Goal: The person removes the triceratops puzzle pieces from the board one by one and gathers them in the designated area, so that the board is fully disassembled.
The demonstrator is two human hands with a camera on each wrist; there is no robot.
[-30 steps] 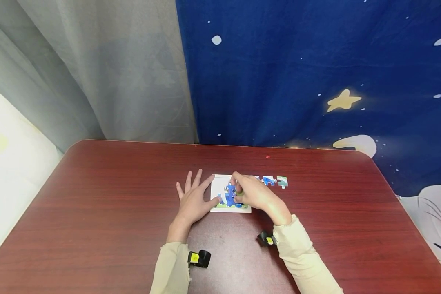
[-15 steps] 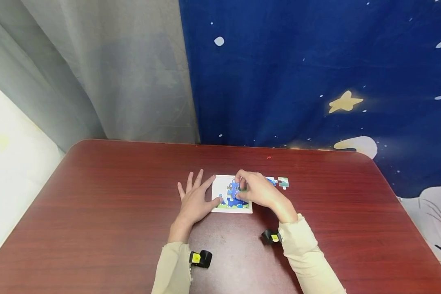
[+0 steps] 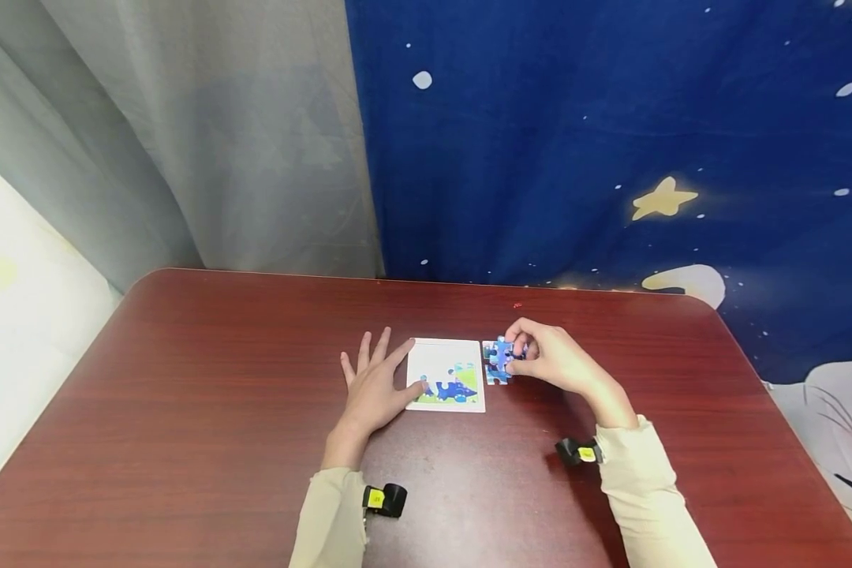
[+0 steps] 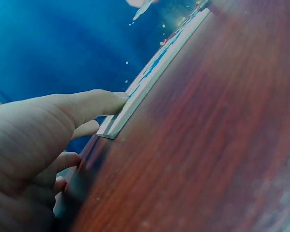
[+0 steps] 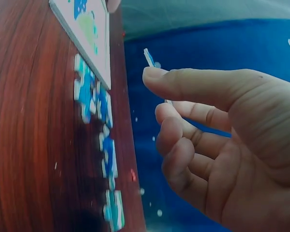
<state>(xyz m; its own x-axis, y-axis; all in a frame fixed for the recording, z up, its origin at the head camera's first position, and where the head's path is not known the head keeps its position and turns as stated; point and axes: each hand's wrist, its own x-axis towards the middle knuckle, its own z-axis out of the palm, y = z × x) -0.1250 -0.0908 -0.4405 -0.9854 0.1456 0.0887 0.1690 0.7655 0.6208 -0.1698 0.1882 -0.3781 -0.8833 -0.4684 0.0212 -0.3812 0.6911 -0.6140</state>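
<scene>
My left hand (image 3: 376,390) lies spread at the left edge of the white puzzle tray (image 3: 426,355), thumb and index finger touching its border. From the left wrist view, the thumb of that hand (image 4: 33,140) rests on the tray's rim (image 4: 159,75). Joined blue and green pieces (image 3: 457,390) fill the lower part of the tray. To its right, my right hand (image 3: 557,359) pinches a blue puzzle piece (image 3: 501,353) between thumb and fingers. The right wrist view shows this puzzle piece (image 5: 149,57) raised off the table, mostly hidden by the thumb.
Several loose puzzle pieces (image 5: 85,89) lie on the table right of the tray, partly covered by my right hand in the head view. A small red scrap (image 3: 517,305) is near the far edge of the brown table (image 3: 220,379). Curtains hang behind.
My right hand has moved right, from over the tray to over the loose pieces, carrying the blue puzzle piece. Bare white tray shows where it was. The left hand has stayed in place.
</scene>
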